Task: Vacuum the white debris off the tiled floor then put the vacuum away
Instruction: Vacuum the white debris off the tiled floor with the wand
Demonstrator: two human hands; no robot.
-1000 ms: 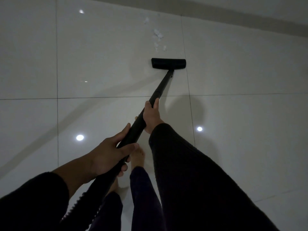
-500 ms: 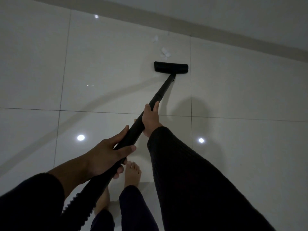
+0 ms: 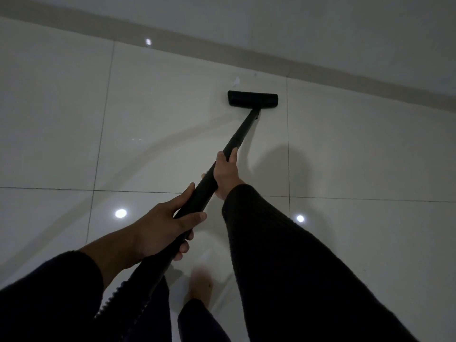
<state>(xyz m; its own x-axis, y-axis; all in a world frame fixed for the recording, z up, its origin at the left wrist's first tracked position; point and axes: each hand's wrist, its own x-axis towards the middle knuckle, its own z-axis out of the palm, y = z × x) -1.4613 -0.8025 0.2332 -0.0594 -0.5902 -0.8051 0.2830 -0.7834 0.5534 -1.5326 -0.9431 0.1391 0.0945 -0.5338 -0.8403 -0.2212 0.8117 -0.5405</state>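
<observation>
Both hands grip the vacuum tube (image 3: 217,169), left hand (image 3: 160,230) low, right hand (image 3: 225,174) higher, fingers wrapped round it; the nozzle (image 3: 253,99) sits just short of the white scraps (image 3: 235,81) near the skirting (image 3: 320,70); vacuuming unfinished, storing still ahead.

The glossy pale tiled floor (image 3: 61,114) carries everything, its dark grout lines crossing just left of the left hand (image 3: 160,225). The black vacuum head (image 3: 253,99) rests flat on it, well beyond the right hand (image 3: 225,172). White debris (image 3: 235,81) lies just past the head's left end. A bare foot (image 3: 201,287) stands below both hands.
</observation>
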